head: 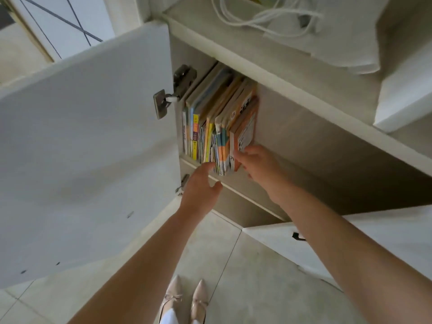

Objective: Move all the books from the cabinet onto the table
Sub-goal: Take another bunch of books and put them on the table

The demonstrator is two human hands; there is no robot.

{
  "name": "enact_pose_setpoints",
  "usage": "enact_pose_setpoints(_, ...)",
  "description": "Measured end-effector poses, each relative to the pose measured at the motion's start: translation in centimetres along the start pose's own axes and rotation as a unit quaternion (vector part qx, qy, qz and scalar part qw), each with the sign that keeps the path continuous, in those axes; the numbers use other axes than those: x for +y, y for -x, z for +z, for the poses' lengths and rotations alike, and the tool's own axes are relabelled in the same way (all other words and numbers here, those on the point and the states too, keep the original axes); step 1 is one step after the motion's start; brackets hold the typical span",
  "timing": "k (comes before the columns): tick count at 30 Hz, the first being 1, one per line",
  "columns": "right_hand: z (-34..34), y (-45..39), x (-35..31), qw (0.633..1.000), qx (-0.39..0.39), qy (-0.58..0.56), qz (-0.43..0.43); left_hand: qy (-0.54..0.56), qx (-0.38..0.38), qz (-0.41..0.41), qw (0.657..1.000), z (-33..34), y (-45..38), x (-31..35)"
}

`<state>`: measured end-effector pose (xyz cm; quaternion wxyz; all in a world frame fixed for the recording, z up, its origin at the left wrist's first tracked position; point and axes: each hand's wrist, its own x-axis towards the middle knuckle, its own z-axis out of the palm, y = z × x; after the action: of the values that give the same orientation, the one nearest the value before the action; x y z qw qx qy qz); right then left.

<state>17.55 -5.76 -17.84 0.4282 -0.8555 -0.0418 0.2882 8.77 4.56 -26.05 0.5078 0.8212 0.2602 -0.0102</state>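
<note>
Books [217, 127] stood upright at the cabinet [327, 141] shelf's left end are best clamped as one block, the right hand [259, 162] pinching the orange outermost cover and the spread-fingered left hand [201, 185] pressed against the spines.

Soft daylight, wide-angle edge warping

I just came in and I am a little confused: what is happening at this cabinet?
A person is reaching into the open cabinet for a row of books standing at the left end of the shelf. The right hand touches the orange book at the right end; its grip is not clear. The left hand is open near the spines. No book is out yet.
</note>
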Motion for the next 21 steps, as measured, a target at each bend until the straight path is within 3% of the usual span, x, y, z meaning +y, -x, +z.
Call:
enact_pose_setpoints(5, 1.1, -5.1, -1.6, 0.993, 0.016, -0.099, 0.064, 0.048, 0.038, 0.038, 0.997, 1.4, -3.5, -0.7)
enact_pose_setpoints(9, 1.7, -7.9, -2.9, 0.984, -0.018, -0.141, 0.103, 0.088, 0.067, 0.064, 0.992, 2.5, -5.4, -1.4)
enact_pose_setpoints(21, 1.6, -10.1, -1.9, 0.983, -0.053, -0.136, 0.113, 0.161, 0.107, 0.072, 0.978, 5.2, -5.3, -2.3)
